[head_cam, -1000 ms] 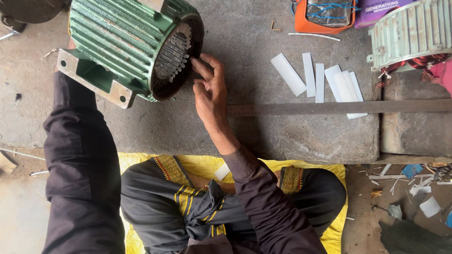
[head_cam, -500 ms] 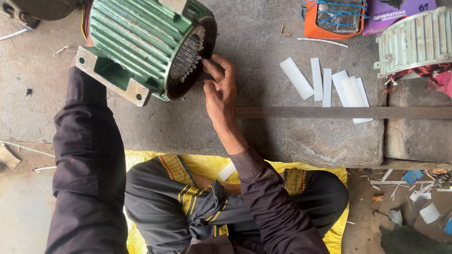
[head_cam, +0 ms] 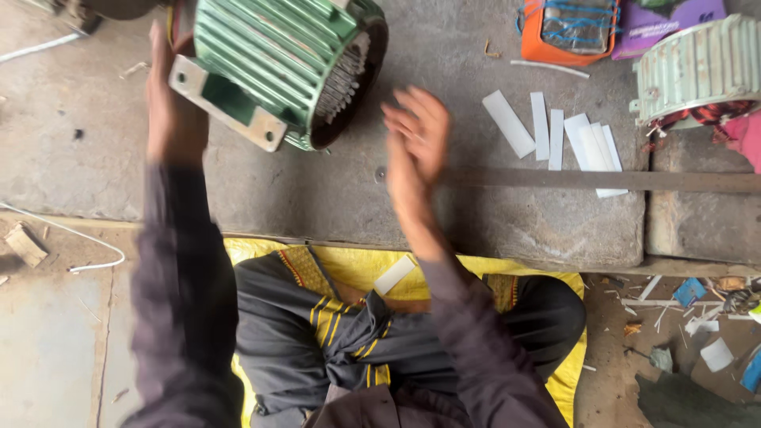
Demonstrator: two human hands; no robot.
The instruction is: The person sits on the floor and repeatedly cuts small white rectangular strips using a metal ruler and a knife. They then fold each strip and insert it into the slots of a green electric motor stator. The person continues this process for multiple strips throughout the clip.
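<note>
- Two hands differ: right hand has left the stator opening, fingers open, holding nothing.
- Left hand grips the stator's foot.
- Stator sits on the slab, shifted right.

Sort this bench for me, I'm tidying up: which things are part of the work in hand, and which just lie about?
In hand: green motor housing, steadied by the left hand; right hand beside its open end; white strips.

Lying about: orange box, pale green housing, white wire, scraps.
</note>
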